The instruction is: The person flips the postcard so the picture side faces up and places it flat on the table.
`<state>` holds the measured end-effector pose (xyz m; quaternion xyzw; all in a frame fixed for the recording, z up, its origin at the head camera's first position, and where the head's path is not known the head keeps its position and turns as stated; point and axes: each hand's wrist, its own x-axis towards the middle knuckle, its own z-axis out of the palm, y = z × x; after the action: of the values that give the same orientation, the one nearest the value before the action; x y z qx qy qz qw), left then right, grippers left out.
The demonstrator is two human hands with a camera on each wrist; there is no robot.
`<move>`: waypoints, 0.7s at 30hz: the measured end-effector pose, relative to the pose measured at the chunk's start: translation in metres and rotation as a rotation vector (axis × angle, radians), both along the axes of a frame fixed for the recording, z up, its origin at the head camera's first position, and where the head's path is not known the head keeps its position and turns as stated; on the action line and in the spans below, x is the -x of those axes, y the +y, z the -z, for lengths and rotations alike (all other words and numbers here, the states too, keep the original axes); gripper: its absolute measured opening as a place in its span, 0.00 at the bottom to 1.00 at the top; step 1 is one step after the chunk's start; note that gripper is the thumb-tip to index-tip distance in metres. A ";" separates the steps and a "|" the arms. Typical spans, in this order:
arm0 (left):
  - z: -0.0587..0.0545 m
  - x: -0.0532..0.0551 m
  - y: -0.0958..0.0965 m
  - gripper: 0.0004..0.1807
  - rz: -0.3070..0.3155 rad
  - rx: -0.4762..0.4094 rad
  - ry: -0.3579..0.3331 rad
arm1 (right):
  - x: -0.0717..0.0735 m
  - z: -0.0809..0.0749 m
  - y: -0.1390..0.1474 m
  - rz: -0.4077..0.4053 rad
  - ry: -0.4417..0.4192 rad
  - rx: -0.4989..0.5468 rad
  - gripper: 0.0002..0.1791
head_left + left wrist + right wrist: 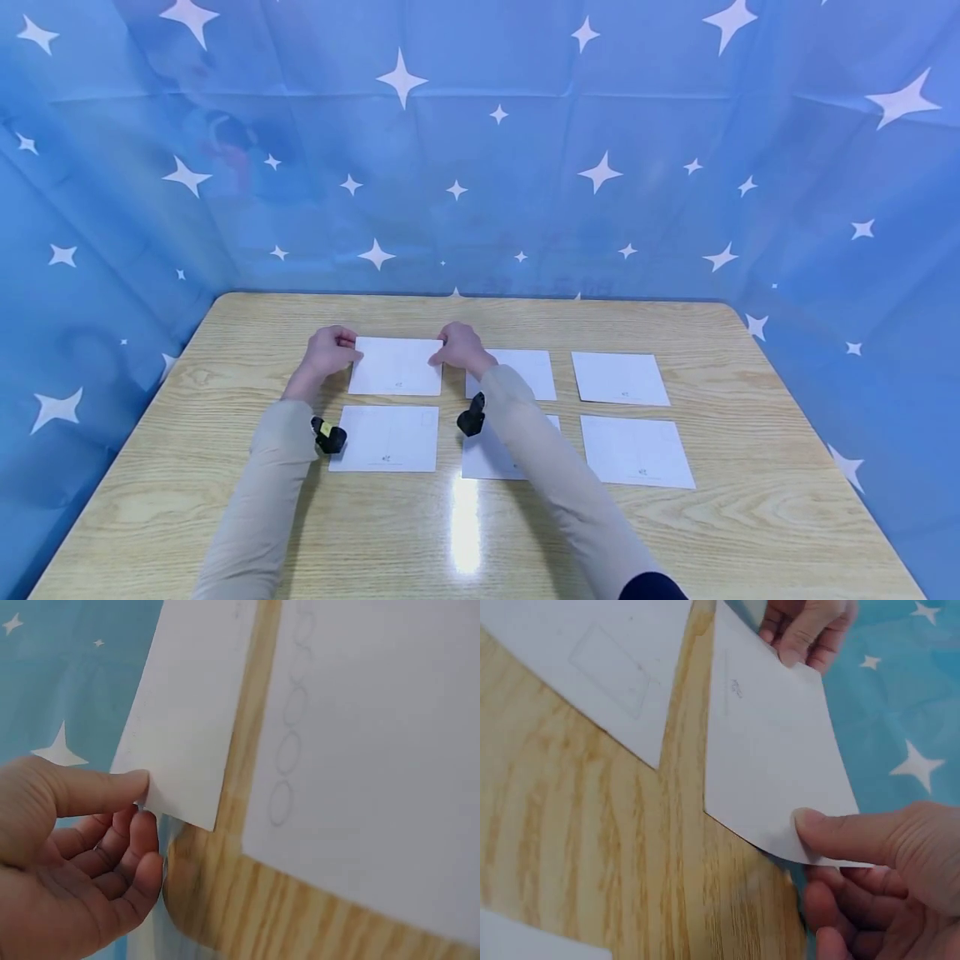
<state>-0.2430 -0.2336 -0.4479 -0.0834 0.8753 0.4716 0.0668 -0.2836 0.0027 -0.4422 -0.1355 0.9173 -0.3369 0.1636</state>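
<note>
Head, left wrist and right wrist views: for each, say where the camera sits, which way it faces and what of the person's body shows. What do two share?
Head: on the head, facing forward and down at the table, cards and backdrop; left hand, right hand and sleeves show.
Left wrist: on that wrist, facing the held card; only the left hand shows.
Right wrist: on that wrist, facing the held card; both hands show.
Both wrist views share the held card and left hand.
</note>
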 end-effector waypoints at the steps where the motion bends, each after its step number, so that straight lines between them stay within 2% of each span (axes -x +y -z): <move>1: 0.000 0.000 -0.001 0.18 -0.007 -0.026 -0.003 | 0.000 0.000 0.001 -0.004 0.002 0.010 0.20; 3: 0.000 -0.002 -0.002 0.17 -0.015 -0.077 -0.011 | 0.000 0.000 0.003 0.002 -0.017 0.062 0.21; 5: 0.000 -0.003 -0.004 0.16 -0.019 -0.122 -0.019 | 0.000 0.001 0.006 0.009 -0.043 0.114 0.18; 9: -0.001 -0.006 -0.008 0.17 0.002 -0.189 -0.024 | -0.001 0.001 0.010 0.027 -0.151 0.258 0.13; 13: 0.002 -0.006 -0.015 0.20 0.039 -0.297 -0.032 | -0.003 -0.002 0.013 0.049 -0.232 0.364 0.11; 17: 0.003 -0.009 -0.021 0.22 0.067 -0.434 -0.040 | -0.004 -0.004 0.015 0.069 -0.273 0.443 0.10; 21: 0.001 -0.012 -0.026 0.18 0.067 -0.532 -0.051 | -0.005 -0.005 0.016 0.088 -0.291 0.505 0.07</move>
<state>-0.2306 -0.2595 -0.4492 -0.0457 0.7209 0.6803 0.1243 -0.2782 0.0190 -0.4367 -0.0823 0.7763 -0.5772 0.2395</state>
